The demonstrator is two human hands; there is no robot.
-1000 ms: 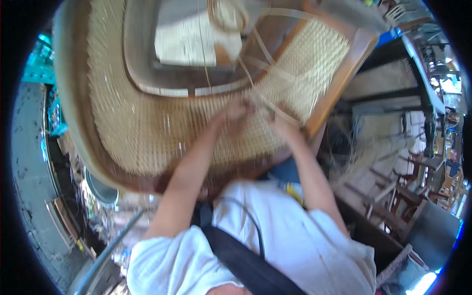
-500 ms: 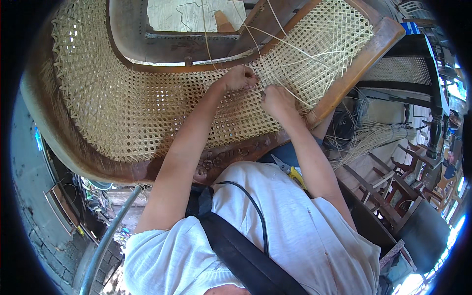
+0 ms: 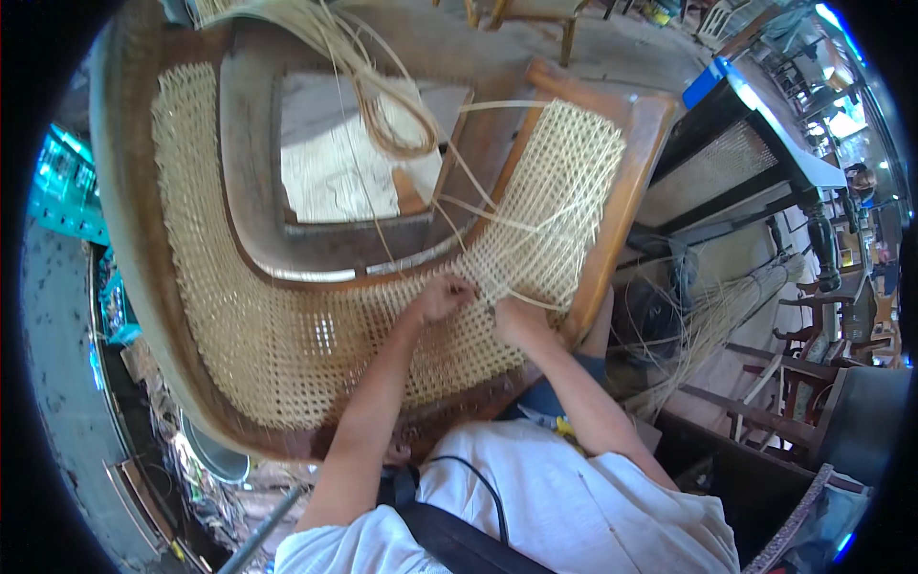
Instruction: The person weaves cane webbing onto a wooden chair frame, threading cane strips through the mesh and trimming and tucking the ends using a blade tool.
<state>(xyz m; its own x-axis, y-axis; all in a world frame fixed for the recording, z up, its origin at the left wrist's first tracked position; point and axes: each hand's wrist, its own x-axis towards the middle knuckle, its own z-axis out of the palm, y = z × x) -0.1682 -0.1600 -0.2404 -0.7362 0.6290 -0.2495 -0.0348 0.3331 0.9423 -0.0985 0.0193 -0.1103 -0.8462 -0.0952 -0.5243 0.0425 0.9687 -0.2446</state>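
A curved wooden chair frame lies before me, filled with woven cane webbing. My left hand is closed at the inner edge of the webbing, its fingertips pinched on a thin cane strand that is mostly hidden. Just to its right, my right hand is also closed, pinching cane at the weave's surface. A small gap separates the two hands. Loose cane strands trail over the inner rail and the right part of the webbing. Farther off, a looped hank of cane hangs over the frame's opening.
A bundle of cane lies on the right, near dark plastic bags. Beyond it stands a black caned piece of furniture. Wooden chair parts are at lower right. A metal tube rises at lower left.
My view has tilted, so the chair frame and both hands sit lower in the picture and more floor shows beyond. Both hands stay closed at about the same place on the webbing.
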